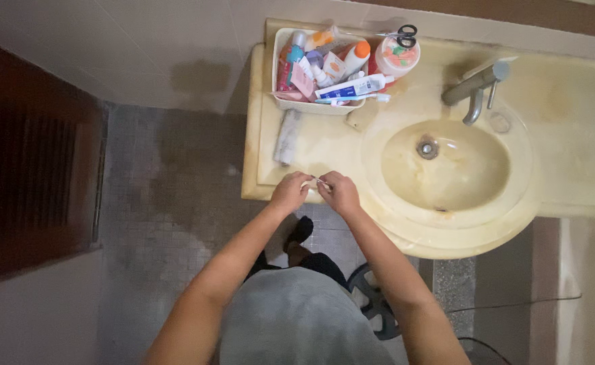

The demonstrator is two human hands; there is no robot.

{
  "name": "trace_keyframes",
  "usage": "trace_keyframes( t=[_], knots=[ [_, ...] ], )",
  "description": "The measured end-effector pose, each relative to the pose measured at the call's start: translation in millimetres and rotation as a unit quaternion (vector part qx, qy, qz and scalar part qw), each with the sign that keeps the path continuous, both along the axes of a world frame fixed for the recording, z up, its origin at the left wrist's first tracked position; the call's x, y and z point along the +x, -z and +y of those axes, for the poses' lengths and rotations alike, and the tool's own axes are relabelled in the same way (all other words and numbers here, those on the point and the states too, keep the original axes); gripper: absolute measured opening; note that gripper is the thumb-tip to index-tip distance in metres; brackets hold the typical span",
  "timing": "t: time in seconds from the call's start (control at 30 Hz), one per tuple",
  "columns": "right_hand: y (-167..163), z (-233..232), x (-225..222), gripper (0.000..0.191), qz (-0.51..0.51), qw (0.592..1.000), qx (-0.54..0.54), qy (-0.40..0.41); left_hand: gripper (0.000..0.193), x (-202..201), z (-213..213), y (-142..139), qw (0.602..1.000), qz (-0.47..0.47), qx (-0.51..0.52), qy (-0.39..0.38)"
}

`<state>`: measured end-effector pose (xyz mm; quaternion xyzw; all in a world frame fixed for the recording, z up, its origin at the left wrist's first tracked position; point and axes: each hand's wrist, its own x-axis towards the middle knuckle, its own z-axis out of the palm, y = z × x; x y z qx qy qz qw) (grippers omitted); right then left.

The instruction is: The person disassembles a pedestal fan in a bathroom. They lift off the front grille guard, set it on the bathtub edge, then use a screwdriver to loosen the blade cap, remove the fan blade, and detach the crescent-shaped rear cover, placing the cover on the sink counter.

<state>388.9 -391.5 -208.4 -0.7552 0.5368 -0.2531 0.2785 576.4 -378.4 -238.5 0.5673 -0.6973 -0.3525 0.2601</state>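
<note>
My left hand [289,192] and my right hand [340,192] meet at the front edge of a cream stone counter [314,145]. Together they pinch a small pale item [313,182], too small to identify, held between the fingertips of both hands. Both hands hover just left of the oval sink basin [446,165]. A grey, flat tube-like object [288,137] lies on the counter just beyond my left hand.
A white basket [280,98] packed with several bottles, tubes and a toothbrush stands at the counter's back. Scissors [404,34] and a round pink-lidded jar [397,55] sit beside it. A metal faucet [474,86] overhangs the basin. Tiled floor and a dark wooden door [34,169] lie left.
</note>
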Motion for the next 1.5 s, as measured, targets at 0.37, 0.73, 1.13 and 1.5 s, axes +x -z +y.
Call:
trace_keyframes(
  t=[0.37,0.73,1.13,1.5],
  knots=[
    [45,-19,6,0.015,0.003,0.998,0.054,0.016,0.022,-8,-16,25,0.994,-0.077,-0.081,-0.003],
    [50,-22,13,0.017,0.043,0.997,0.060,0.031,0.009,-7,-20,25,0.993,-0.043,-0.103,-0.042],
    [48,-22,18,0.016,0.051,0.996,0.067,0.034,0.010,-6,-24,26,0.995,-0.050,-0.077,-0.048],
    [41,-24,20,0.017,0.056,0.995,0.073,0.037,0.013,-5,-24,18,0.994,-0.014,-0.097,-0.044]
  ],
)
